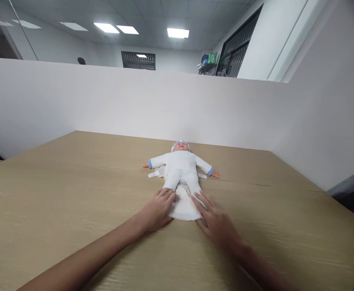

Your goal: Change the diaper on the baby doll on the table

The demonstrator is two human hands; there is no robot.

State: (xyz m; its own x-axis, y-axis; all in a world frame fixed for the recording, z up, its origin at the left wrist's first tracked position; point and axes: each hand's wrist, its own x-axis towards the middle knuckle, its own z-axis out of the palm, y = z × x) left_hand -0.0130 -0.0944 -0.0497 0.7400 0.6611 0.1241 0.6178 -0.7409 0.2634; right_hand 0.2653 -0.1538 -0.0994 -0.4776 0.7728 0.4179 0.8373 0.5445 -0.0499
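A baby doll (181,161) in a white suit with blue cuffs and a printed white cap lies on its back, head away from me and arms spread. Beneath its hips and between its legs is a white diaper (185,208), opened flat, with a fastening tab (154,174) sticking out on either side. My left hand (162,206) is closed around the doll's lower leg on the left, its fingers curled. Around the other lower leg is my right hand (215,216), fingers over the top and thumb below. Both feet are mostly hidden by my hands.
The doll lies on a wide wood-toned table (73,194) with seams across its top. A white partition (128,101) rises at the back edge, and a wall (322,121) stands on the right. Beyond the partition, a shelf holds a green package (212,57).
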